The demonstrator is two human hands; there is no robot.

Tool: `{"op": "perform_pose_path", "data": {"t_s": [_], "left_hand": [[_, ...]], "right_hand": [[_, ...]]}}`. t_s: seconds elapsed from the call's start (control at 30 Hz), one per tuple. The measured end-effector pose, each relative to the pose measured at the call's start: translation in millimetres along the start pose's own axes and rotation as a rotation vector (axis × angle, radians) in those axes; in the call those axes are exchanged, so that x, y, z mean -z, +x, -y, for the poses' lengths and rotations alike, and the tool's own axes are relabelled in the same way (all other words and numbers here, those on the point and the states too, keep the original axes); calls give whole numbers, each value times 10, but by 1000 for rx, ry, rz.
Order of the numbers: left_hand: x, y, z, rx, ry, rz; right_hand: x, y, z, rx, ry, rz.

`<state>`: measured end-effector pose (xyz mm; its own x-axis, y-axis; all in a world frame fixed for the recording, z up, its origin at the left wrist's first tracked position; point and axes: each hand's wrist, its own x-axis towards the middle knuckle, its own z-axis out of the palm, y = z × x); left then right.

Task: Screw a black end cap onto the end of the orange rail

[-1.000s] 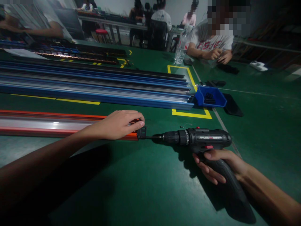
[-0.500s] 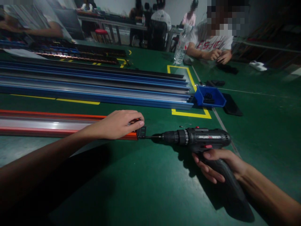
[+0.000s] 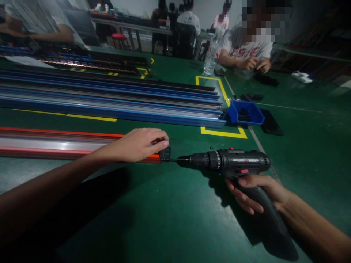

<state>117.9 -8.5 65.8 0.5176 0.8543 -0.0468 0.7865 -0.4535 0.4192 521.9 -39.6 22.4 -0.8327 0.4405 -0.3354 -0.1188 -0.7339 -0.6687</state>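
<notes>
Left hand curled tight over the right end of the long orange-and-silver metal channel, centre-left, at its black end bracket; right hand wrapped round the grip of the black pistol-shaped drill, right of centre, bit reaching the bracket's right edge. Elbow room: green tabletop, lower centre; blue metal channels bound the upper side.

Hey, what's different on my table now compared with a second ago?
A tiny bright spot now shows just below the front half of the drill. Nothing else has clearly moved, been taken hold of or let go: the right hand still holds the drill, its bit at the black end piece, and the left hand stays on the end of the orange rail.
</notes>
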Motion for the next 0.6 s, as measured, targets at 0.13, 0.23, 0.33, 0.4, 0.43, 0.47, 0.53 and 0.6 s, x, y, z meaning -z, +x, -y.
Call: {"op": "perform_pose_path", "data": {"t_s": [0.13,0.23,0.33,0.4,0.43,0.47,0.53,0.6], "left_hand": [[-1,4,2,0,1,2],[-4,6,4,-4,6,-2],[-7,5,8,-8,6,-5],[-8,3,10,-7,2,-6],[-8,2,10,-6,-1,-6],[-8,2,10,-5,-3,-5],[-6,1,7,-3,-4,-2],[-4,1,4,-3,-3,2]], "right_hand": [[-1,2,-3,3,1,-21],[-9,5,-1,1,-6,-35],[-20,8,5,-3,-4,-34],[-26,8,8,0,-4,-33],[-28,8,9,-1,-6,-32],[-29,8,10,1,-9,-30],[-30,7,11,6,-8,-24],[-27,6,9,3,-2,-19]]}}
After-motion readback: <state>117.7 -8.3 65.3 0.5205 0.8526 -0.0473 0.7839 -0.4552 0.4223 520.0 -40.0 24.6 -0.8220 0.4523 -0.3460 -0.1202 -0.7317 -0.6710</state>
